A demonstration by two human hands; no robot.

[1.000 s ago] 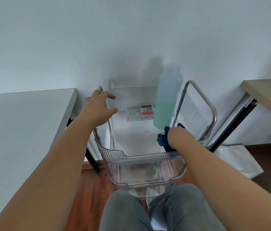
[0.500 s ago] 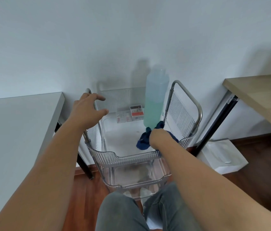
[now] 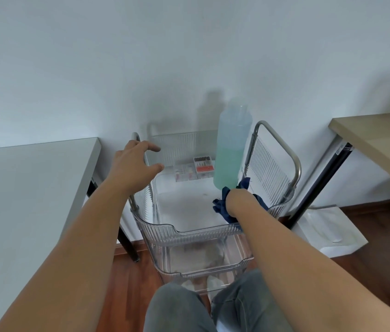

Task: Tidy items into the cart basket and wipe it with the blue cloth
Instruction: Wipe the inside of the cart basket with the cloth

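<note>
A clear ribbed cart basket [image 3: 189, 233] stands against the wall between two tables. Inside it, at the right, my right hand [image 3: 239, 202] is closed on a dark blue cloth [image 3: 221, 207] pressed to the basket floor. A tall translucent bottle [image 3: 232, 149] with green liquid stands just behind that hand. A small red-and-white box [image 3: 204, 166] and a clear case [image 3: 184, 174] sit at the back. My left hand [image 3: 134, 167] hovers over the left metal handle [image 3: 136, 137], fingers spread, holding nothing.
A grey table [image 3: 26, 188] is at the left and a wooden table [image 3: 380, 140] at the right. A white bag [image 3: 328, 231] lies on the wooden floor to the right. A lower clear basket [image 3: 201, 267] sits under the top one. My knees are below.
My right hand with the cloth has slid from the right wall toward the basket's middle and back a little. The left hand stays by the handle. The view shifted slightly.
</note>
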